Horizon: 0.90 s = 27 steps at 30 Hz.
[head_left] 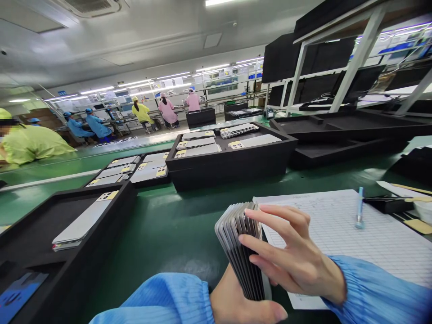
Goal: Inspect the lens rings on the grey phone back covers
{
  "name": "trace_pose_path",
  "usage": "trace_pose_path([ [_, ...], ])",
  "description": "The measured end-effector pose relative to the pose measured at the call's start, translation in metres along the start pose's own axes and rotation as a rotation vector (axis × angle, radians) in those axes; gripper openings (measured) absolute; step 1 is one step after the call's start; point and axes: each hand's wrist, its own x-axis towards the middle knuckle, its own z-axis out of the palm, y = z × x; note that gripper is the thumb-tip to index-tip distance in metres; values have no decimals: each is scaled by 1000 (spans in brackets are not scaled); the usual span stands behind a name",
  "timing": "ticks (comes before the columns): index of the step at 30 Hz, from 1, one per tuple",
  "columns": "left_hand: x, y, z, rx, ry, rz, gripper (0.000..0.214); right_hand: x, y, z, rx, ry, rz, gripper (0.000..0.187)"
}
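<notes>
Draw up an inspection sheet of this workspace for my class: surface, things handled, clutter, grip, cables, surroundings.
Surface: green table, glossy.
Things handled: stack of thin pieces, tilted; black trays beyond, some holding pale panels.
Clutter: ruled paper with a pen on it.
Grip: left hand holds the stack's lower end; right hand touches its edges.
Cables: nothing seen by the hands; background unclear.
Surroundings: co-workers, ceiling light.

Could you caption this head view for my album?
The left hand holds a stack of panels, the right hand touching its edges, above a green table.
</notes>
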Motion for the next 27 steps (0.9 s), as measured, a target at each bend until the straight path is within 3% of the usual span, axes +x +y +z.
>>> trace_pose_path([
  [5,1,1,-1,-36,13,45,50,-2,2,-3,1,-39,17,20],
  [10,1,8,-2,-97,-66,31,42,-3,5,-5,273,-46,-68,13],
  [12,-1,6,-2,-65,0,-3,42,-2,7,-5,328,-7,48,20],
  [16,-5,-4,-3,-96,83,-119,63,-1,13,0,425,11,425,35],
  [20,-7,-5,-4,-231,39,-196,71,0,21,5,582,-148,571,32],
  [24,-3,2,-6,-493,-66,-277,57,1,31,11,799,-332,707,29],
  [27,0,0,-8,-627,-79,-263,59,-2,35,18,948,-358,836,28],
])
